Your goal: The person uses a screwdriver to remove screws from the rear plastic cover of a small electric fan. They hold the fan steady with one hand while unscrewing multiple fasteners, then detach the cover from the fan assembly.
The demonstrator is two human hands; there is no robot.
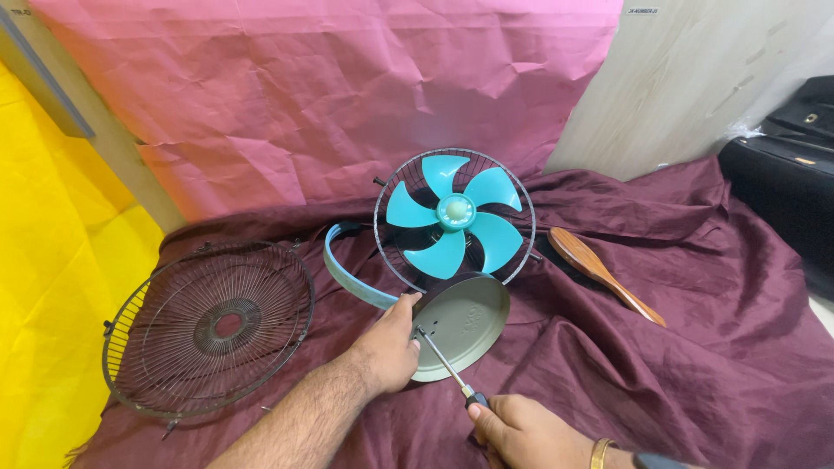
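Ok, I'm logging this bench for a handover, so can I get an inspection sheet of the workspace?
Surface: maroon cloth, rumpled.
Job's things: teal-bladed fan tipped so its round base faces up; screwdriver tip on that base.
Clutter: detached wire grille at left; wooden brush at right.
Grips: left hand steadies the base rim; right hand holds the screwdriver handle.
Cables: nothing seen.
Surroundings: pink paper backdrop, yellow sheet, black bag.

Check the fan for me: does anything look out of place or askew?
Yes. The front grille lies detached on the maroon cloth, left of the fan, so the teal blades are exposed. The fan is tipped back, its round base facing the camera. A teal rim band hangs loose.
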